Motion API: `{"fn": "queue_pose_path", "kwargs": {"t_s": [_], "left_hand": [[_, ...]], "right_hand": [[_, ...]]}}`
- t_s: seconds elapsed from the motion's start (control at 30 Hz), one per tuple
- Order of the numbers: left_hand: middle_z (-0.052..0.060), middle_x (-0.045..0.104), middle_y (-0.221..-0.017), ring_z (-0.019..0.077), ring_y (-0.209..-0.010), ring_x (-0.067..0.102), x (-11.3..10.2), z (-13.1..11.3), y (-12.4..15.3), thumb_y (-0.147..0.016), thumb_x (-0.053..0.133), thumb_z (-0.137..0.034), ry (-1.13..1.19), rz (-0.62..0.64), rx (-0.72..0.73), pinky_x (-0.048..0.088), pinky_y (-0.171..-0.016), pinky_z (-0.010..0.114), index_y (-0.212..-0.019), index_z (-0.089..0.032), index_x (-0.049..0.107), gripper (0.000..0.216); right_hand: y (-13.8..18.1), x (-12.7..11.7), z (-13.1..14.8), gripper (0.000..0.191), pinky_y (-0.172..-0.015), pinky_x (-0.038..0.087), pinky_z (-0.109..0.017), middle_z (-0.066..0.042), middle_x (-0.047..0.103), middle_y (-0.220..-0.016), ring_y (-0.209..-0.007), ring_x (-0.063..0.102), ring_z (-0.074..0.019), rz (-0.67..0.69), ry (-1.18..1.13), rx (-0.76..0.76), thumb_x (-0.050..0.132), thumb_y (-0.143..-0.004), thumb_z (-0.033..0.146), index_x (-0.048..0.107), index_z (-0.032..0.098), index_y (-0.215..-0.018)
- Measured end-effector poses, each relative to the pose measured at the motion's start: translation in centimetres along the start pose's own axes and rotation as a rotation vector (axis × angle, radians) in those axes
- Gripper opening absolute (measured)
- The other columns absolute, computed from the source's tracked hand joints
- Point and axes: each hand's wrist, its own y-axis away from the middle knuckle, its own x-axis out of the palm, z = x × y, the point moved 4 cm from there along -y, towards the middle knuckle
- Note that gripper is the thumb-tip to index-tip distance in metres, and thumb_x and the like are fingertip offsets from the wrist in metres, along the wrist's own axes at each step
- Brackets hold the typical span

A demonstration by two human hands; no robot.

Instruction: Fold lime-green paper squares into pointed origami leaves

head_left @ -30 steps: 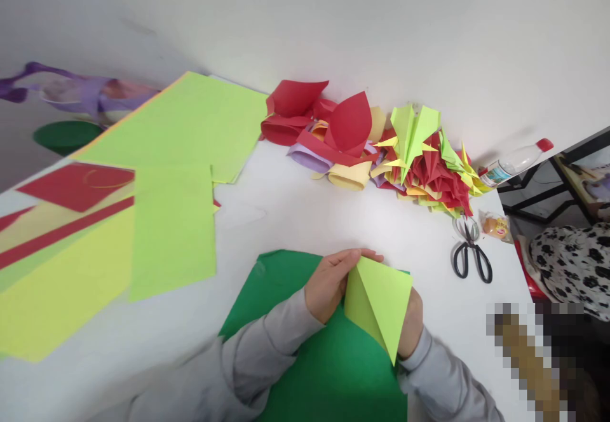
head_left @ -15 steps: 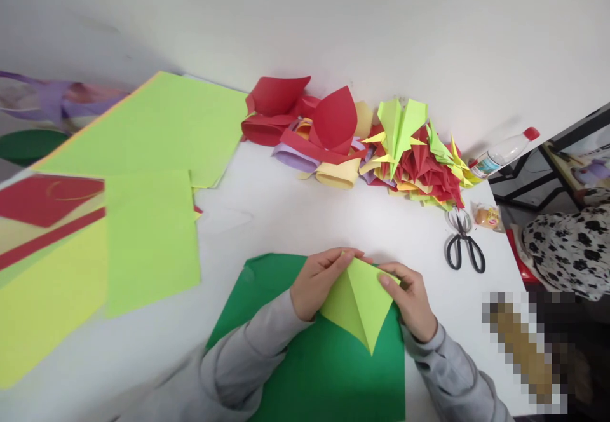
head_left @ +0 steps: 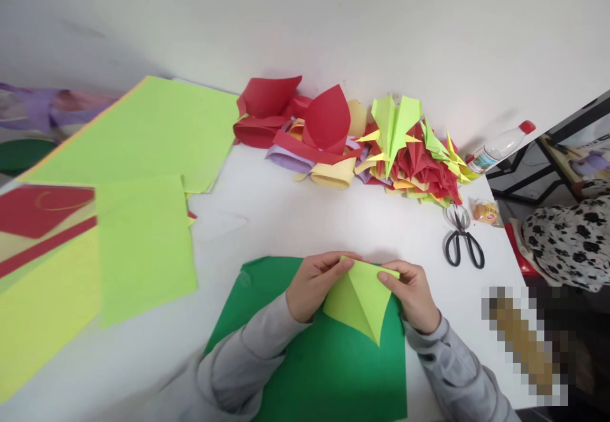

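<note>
A folded lime-green paper [head_left: 359, 301], pointed toward me, lies on a dark green sheet [head_left: 328, 365] on the white table [head_left: 286, 212]. My left hand [head_left: 312, 282] pinches its upper left edge with curled fingers. On the other side, my right hand [head_left: 412, 292] presses the upper right corner with fingers closed on the paper. Both hands rest low on the green sheet.
Large lime-green sheets [head_left: 143, 136] and yellow and red sheets [head_left: 38, 263] cover the left. A heap of folded red, yellow and green paper shapes [head_left: 381, 149] lines the wall. Black scissors [head_left: 460, 241], a plastic bottle [head_left: 498, 149] and a small wrapped snack [head_left: 486, 212] lie right. A person in black-and-white floral cloth [head_left: 567, 244] sits far right.
The folded paper came down from upright in my hands to lying flat on the green sheet. My right hand moved from behind it to its upper right corner.
</note>
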Motion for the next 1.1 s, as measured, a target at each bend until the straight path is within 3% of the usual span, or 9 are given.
{"fn": "queue_pose_path", "kwargs": {"t_s": [0.13, 0.27, 0.53, 0.67, 0.83, 1.1], "left_hand": [[0.006, 0.074, -0.076, 0.0235, -0.075, 0.063, 0.1, -0.1, 0.1, -0.069, 0.070, -0.051, -0.082, 0.006, -0.028, 0.047, -0.069, 0.029, -0.076, -0.018, 0.078, 0.035], [0.004, 0.072, -0.069, 0.0200, -0.065, 0.059, 0.5, 0.1, 0.2, -0.070, 0.068, -0.049, -0.200, 0.065, -0.056, 0.043, -0.059, 0.027, -0.069, -0.018, 0.076, 0.032], [-0.001, 0.057, -0.056, 0.0126, -0.052, 0.044, 0.7, 0.4, 0.3, -0.067, 0.066, -0.050, -0.168, 0.104, -0.140, 0.033, -0.049, 0.023, -0.065, -0.016, 0.070, 0.034], [-0.004, 0.040, -0.050, 0.0092, -0.049, 0.033, 1.2, 1.0, 0.5, -0.071, 0.058, -0.053, -0.279, 0.241, -0.164, 0.025, -0.045, 0.021, -0.057, -0.015, 0.057, 0.040], [-0.006, 0.022, -0.051, 0.0076, -0.050, 0.022, 2.3, 1.7, 0.7, -0.076, 0.050, -0.051, -0.450, 0.394, -0.075, 0.017, -0.045, 0.022, -0.050, -0.018, 0.036, 0.044], [-0.007, 0.017, -0.051, 0.0079, -0.049, 0.019, 2.7, 1.8, 0.9, -0.076, 0.048, -0.048, -0.503, 0.447, -0.071, 0.015, -0.045, 0.024, -0.049, -0.020, 0.027, 0.044]], "right_hand": [[0.0, 0.2, 0.6, 0.022, -0.062, 0.051, -0.025, -0.002, 0.073, -0.077, -0.064, 0.064, -0.0136, 0.178, 0.000, 0.042, 0.077, -0.069, 0.036, 0.073, 0.019, -0.082], [0.2, 0.4, 0.6, 0.020, -0.059, 0.048, -0.023, -0.001, 0.070, -0.070, -0.060, 0.061, -0.0116, 0.313, 0.081, 0.081, 0.075, -0.071, 0.036, 0.072, 0.017, -0.077], [-0.1, -0.1, 0.5, 0.021, -0.057, 0.047, -0.023, -0.001, 0.068, -0.069, -0.058, 0.058, -0.0103, 0.299, 0.147, 0.047, 0.072, -0.075, 0.037, 0.070, 0.016, -0.075], [-0.2, -0.1, 0.6, 0.023, -0.057, 0.046, -0.023, -0.001, 0.067, -0.071, -0.061, 0.057, -0.0106, 0.338, 0.141, 0.033, 0.074, -0.074, 0.037, 0.070, 0.017, -0.082], [-0.2, 0.4, 0.0, 0.020, -0.057, 0.043, -0.023, 0.000, 0.063, -0.071, -0.060, 0.054, -0.0096, 0.335, 0.139, -0.008, 0.075, -0.072, 0.035, 0.069, 0.017, -0.079], [0.0, 1.1, -0.2, 0.015, -0.053, 0.036, -0.022, 0.001, 0.057, -0.066, -0.057, 0.048, -0.0084, 0.317, 0.172, -0.080, 0.071, -0.076, 0.031, 0.067, 0.017, -0.071]]}}
